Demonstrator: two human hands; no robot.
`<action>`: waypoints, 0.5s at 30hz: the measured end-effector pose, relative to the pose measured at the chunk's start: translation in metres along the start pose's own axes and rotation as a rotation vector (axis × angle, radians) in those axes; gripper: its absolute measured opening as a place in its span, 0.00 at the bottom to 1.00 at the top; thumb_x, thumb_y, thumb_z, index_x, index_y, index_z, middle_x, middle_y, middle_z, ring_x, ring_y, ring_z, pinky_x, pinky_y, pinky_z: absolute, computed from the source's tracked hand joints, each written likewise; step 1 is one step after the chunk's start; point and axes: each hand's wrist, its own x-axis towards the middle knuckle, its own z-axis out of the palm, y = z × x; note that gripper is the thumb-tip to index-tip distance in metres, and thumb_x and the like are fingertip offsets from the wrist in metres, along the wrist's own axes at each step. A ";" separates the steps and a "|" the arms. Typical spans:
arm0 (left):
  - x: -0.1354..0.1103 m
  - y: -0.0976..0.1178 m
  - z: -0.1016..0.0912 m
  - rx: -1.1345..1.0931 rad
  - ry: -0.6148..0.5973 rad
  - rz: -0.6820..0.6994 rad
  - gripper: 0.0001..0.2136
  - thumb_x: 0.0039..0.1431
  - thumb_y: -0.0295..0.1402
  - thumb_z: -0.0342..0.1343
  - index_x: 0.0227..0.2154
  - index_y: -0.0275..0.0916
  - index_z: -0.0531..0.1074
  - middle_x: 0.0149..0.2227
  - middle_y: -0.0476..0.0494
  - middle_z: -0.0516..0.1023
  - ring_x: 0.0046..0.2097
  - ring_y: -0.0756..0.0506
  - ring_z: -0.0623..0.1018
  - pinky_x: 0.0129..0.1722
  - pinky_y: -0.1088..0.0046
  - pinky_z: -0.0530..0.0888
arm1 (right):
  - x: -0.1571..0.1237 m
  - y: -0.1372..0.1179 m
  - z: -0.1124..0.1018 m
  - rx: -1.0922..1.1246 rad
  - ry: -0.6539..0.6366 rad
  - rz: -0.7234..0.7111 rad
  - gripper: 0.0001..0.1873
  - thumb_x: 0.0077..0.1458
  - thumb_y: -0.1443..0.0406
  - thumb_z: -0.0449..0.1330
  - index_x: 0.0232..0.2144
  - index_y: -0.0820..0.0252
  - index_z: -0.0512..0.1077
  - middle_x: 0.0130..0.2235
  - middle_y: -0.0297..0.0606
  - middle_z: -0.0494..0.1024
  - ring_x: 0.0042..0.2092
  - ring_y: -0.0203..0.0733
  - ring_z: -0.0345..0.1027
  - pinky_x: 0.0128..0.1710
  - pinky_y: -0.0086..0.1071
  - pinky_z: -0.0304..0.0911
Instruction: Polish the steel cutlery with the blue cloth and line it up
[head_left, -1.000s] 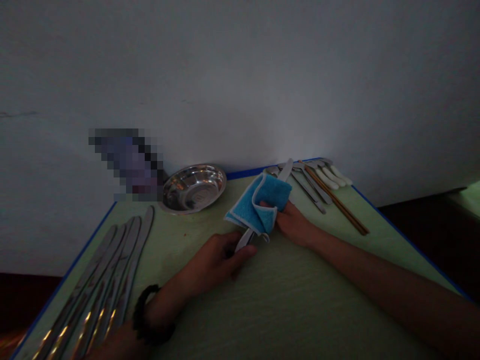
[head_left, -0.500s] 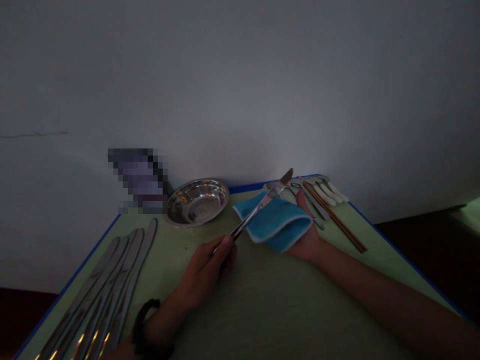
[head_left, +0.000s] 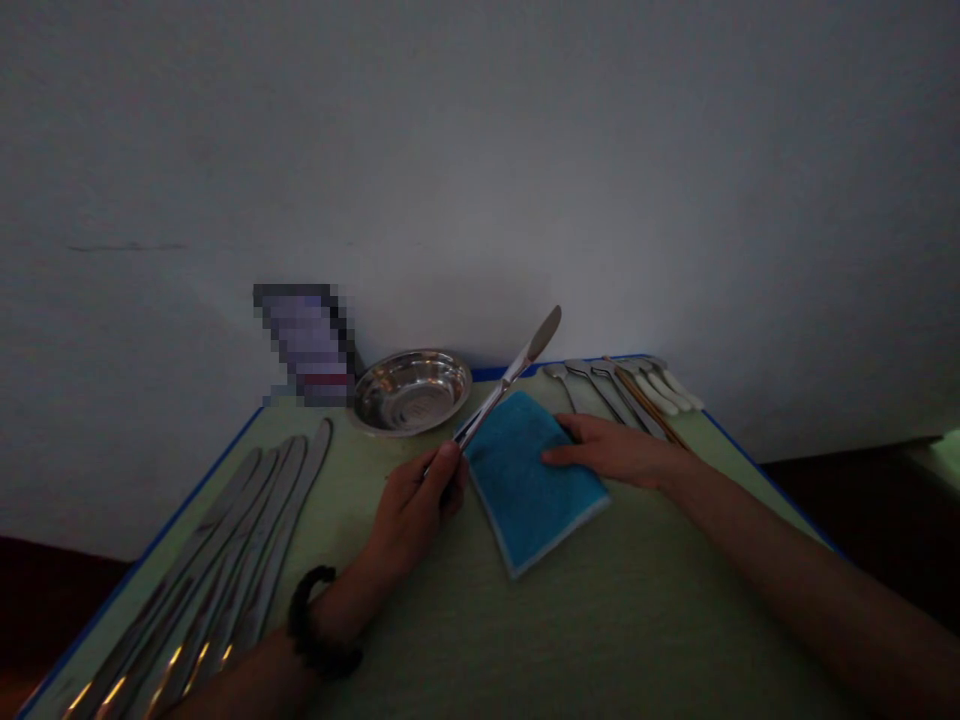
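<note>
My left hand (head_left: 420, 500) is closed round the handle of a metal table knife (head_left: 510, 378), whose blade points up and away to the right. Between thumb and fingers, my right hand (head_left: 600, 448) grips the right edge of a folded blue cloth (head_left: 525, 480) with a pale border. The cloth lies just behind and below the knife; whether the two touch I cannot tell. Some of the right fingers are hidden behind the cloth. Several more table knives (head_left: 259, 550) lie side by side at the left of the table, near my left forearm.
A shiny metal bowl (head_left: 411, 395) stands at the back of the green table (head_left: 600, 610). Beside it a blurred-out upright object (head_left: 307, 340) leans at the wall. Spoons and forks (head_left: 600, 385), chopsticks (head_left: 660, 405) and white-handled cutlery (head_left: 675, 390) lie at the back right.
The cloth has come off from under the knife blade and now hangs flatter and lower. My right hand has turned from palm up to gripping its edge. The knife points more steeply upward.
</note>
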 end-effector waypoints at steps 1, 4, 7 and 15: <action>0.000 0.000 0.000 -0.012 0.006 -0.001 0.20 0.60 0.45 0.44 0.17 0.38 0.62 0.14 0.55 0.60 0.17 0.54 0.60 0.17 0.80 0.57 | -0.003 -0.003 -0.004 -0.215 0.086 -0.051 0.32 0.48 0.64 0.60 0.55 0.64 0.58 0.50 0.48 0.71 0.44 0.47 0.70 0.47 0.43 0.63; 0.000 -0.001 0.001 -0.062 0.022 -0.006 0.20 0.60 0.45 0.44 0.18 0.38 0.62 0.14 0.55 0.59 0.17 0.54 0.59 0.16 0.80 0.56 | -0.014 -0.011 -0.002 -0.785 0.347 -0.175 0.32 0.51 0.61 0.58 0.57 0.65 0.57 0.52 0.53 0.67 0.48 0.51 0.67 0.48 0.46 0.61; 0.001 -0.001 0.002 -0.108 0.050 -0.003 0.19 0.60 0.44 0.45 0.18 0.38 0.62 0.15 0.55 0.59 0.17 0.55 0.59 0.16 0.81 0.56 | -0.029 -0.020 0.020 -1.055 0.371 -0.303 0.21 0.55 0.57 0.54 0.47 0.64 0.67 0.47 0.50 0.69 0.49 0.51 0.64 0.48 0.45 0.60; 0.000 0.003 0.002 -0.118 0.047 0.015 0.19 0.60 0.44 0.46 0.18 0.37 0.63 0.15 0.55 0.60 0.18 0.54 0.60 0.16 0.81 0.58 | -0.052 -0.017 0.059 -1.300 0.062 -0.306 0.27 0.45 0.67 0.60 0.49 0.65 0.64 0.47 0.51 0.69 0.47 0.54 0.65 0.41 0.44 0.63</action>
